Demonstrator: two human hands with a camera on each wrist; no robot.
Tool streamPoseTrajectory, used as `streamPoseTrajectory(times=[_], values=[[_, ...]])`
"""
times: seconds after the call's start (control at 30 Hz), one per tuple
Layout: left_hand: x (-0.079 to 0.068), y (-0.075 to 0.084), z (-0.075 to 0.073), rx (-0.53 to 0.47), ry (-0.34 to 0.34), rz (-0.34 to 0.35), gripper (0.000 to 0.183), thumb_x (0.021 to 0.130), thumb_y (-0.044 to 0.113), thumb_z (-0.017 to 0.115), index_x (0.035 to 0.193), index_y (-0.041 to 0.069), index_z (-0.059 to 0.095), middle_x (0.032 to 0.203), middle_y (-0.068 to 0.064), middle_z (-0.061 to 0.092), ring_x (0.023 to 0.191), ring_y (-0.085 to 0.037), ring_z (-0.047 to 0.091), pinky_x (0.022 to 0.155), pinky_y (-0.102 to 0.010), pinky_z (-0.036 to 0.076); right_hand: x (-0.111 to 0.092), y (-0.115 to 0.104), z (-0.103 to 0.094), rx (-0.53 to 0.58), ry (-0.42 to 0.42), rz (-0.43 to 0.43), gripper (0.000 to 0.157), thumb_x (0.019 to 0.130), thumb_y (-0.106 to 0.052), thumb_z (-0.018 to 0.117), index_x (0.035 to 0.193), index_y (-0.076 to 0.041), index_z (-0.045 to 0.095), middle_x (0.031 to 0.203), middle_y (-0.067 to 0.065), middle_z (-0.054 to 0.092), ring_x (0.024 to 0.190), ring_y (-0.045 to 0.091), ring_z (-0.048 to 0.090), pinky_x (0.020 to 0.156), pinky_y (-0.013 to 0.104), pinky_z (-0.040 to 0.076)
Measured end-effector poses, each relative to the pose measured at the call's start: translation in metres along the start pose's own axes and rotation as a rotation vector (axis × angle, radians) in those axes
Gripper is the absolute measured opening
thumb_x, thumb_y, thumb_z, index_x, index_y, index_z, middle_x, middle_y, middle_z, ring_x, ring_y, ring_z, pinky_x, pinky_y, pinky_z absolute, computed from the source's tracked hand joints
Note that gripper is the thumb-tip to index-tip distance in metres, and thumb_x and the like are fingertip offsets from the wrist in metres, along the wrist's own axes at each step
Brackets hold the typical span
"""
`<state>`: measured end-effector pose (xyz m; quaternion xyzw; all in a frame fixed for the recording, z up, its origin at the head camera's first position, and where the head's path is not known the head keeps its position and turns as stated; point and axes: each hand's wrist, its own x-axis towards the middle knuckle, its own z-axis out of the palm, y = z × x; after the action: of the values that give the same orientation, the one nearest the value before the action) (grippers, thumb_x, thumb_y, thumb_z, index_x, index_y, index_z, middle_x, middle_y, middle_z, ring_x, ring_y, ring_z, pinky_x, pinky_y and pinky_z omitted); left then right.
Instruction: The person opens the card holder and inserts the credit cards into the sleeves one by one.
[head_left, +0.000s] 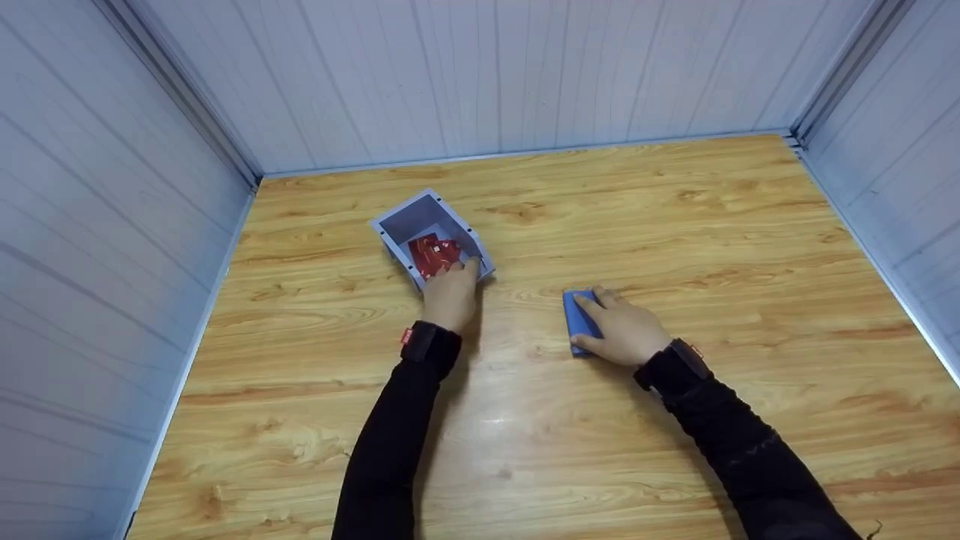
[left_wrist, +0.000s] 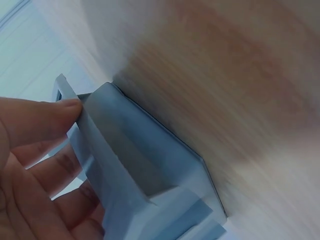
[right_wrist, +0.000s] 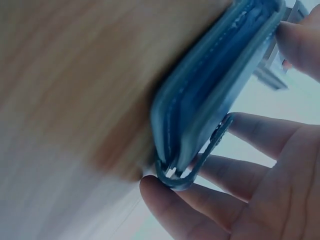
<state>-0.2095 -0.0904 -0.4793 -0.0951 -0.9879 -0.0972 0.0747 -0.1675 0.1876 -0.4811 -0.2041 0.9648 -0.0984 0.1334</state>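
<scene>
1 blue rectangular wallet with stitched edges (head_left: pixel 574 316) is under the right hand (head_left: pixel 626 328), whose thumb and fingers grip it, to the right of an open grey plastic box (head_left: pixel 411 219) and nearer the person. The left hand (head_left: pixel 450 296) pinches the box's near rim; glossy red cards (head_left: pixel 429 253) lie inside. Wood-grain tabletop (head_left: pixel 517 315) stretches between box and wallet; behind the box, the tabletop's far edge meets a white panelled wall (head_left: pixel 525 75).

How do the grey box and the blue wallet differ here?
The grey box is larger and deeper than the slim blue wallet. The grey box is wide open, with red cards inside; the blue wallet is folded. The left hand grips the grey box, the right hand the blue wallet. Both are on the wooden table.
</scene>
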Motion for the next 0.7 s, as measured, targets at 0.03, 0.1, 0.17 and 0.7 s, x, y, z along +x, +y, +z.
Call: streamPoseTrajectory(times=[0.03, 0.1, 0.17, 0.7], values=[[0.0, 0.001, 0.0, 0.003, -0.005, -0.001, 0.034, 0.094, 0.008, 0.058, 0.128, 0.006, 0.059, 0.11, -0.019, 0.07, 0.092, -0.039, 0.068, 0.074, -0.053, 0.057, 0.0, -0.002, 0.0, 0.0, -0.001, -0.002, 0.079, 0.093, -0.056, 0.054, 0.154, -0.013, 0.03, 0.158, 0.026, 0.024, 0.143, 0.047, 0.028, 0.108, 0.064, 0.036], [0.001, 0.003, 0.0, 0.003, -0.024, 0.002, 0.035, 0.094, 0.006, 0.057, 0.129, 0.006, 0.058, 0.112, -0.019, 0.069, 0.095, -0.039, 0.067, 0.075, -0.053, 0.057, -0.001, -0.006, 0.001, -0.001, -0.002, -0.008, 0.079, 0.092, -0.057, 0.055, 0.154, -0.014, 0.031, 0.158, 0.025, 0.024, 0.144, 0.046, 0.028, 0.107, 0.063, 0.037], [0.002, 0.005, 0.0, -0.003, -0.042, 0.005, 0.036, 0.094, 0.005, 0.057, 0.13, 0.006, 0.058, 0.113, -0.019, 0.069, 0.096, -0.038, 0.067, 0.077, -0.052, 0.057, -0.002, -0.009, 0.002, -0.004, 0.0, -0.018, 0.08, 0.091, -0.057, 0.056, 0.154, -0.014, 0.032, 0.158, 0.025, 0.025, 0.144, 0.045, 0.028, 0.107, 0.063, 0.038], [0.006, 0.028, 0.005, 0.038, -0.054, 0.084, 0.028, 0.096, 0.006, 0.051, 0.124, 0.006, 0.056, 0.109, -0.017, 0.069, 0.091, -0.036, 0.066, 0.072, -0.048, 0.058, -0.007, -0.031, 0.005, -0.004, -0.019, -0.079, 0.079, 0.09, -0.056, 0.058, 0.152, -0.013, 0.035, 0.158, 0.025, 0.024, 0.144, 0.043, 0.028, 0.107, 0.061, 0.039]])
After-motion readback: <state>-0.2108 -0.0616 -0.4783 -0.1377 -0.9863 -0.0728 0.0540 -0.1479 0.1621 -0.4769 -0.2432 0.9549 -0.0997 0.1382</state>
